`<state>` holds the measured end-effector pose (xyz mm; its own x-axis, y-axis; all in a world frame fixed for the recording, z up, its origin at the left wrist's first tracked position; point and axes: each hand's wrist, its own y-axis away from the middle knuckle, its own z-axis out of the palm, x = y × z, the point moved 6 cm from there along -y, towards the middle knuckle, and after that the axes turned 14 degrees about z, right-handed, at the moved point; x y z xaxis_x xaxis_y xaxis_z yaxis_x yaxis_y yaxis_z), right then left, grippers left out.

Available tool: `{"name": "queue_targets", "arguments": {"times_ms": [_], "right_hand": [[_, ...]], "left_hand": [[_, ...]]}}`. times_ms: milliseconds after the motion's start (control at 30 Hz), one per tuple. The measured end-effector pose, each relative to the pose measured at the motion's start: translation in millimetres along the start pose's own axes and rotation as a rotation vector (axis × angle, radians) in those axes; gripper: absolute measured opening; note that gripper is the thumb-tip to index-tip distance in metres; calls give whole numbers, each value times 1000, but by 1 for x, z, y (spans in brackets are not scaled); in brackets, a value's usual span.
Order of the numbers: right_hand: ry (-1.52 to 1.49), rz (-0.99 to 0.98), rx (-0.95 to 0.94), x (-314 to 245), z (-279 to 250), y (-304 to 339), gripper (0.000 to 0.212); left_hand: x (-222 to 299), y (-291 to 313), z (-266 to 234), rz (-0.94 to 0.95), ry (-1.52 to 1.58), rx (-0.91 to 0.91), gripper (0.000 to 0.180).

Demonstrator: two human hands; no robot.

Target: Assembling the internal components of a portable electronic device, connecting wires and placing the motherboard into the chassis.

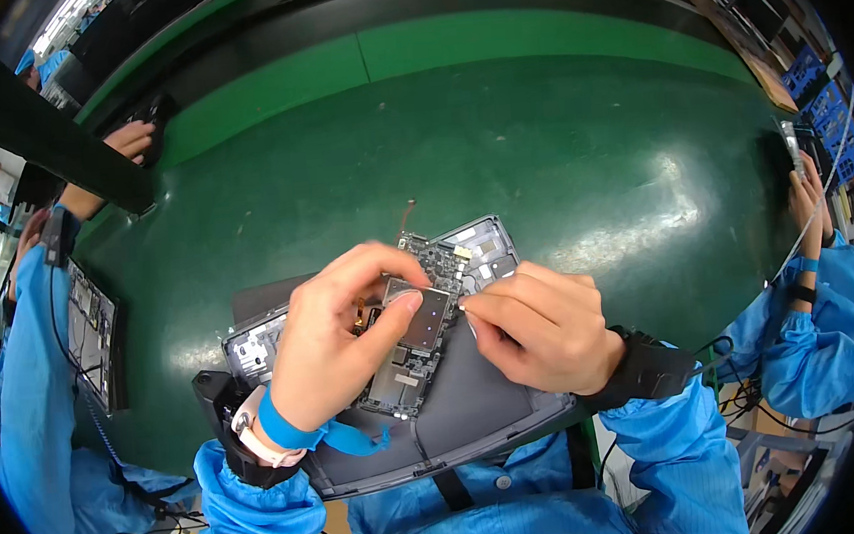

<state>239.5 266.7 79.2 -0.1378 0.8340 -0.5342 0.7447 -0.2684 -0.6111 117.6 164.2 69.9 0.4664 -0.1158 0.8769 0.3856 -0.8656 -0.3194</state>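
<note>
A long circuit board (396, 388) with metal shields and a dark rectangular plate lies tilted over an opened dark grey device casing (470, 429) at the table's near edge. My left hand (341, 324) grips the board from the left, thumb and index finger across its dark plate. At the board's right edge, my right hand (542, 328) is closed in a pinch; a tiny pale bit shows at its fingertips, too small to name. A thin reddish wire (409, 211) sticks up from the board's far end. My left palm and fingers hide part of the board and casing.
The green table (339, 163) stretches ahead, with a dark post (66, 145) at its far left. Another opened device (93, 333) lies at the left, near a co-worker's hand (131, 140). At the right, another person's hands (808, 202) work near blue crates (826, 115).
</note>
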Motion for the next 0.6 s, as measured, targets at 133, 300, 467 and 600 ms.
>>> {"name": "queue_targets", "arguments": {"times_ms": [133, 300, 467, 600], "right_hand": [[89, -58, 2, -6, 3, 0, 21], [127, -91, -37, -8, 9, 1, 20], [131, -63, -55, -9, 11, -2, 20], [32, 37, -20, -1, 11, -6, 16]], "left_hand": [[8, 0, 4, 32, -50, -40, 9], [2, -4, 9, -54, -65, -101, 10], [3, -5, 7, -17, -177, -143, 10], [4, -8, 6, -52, -134, -89, 9]]}}
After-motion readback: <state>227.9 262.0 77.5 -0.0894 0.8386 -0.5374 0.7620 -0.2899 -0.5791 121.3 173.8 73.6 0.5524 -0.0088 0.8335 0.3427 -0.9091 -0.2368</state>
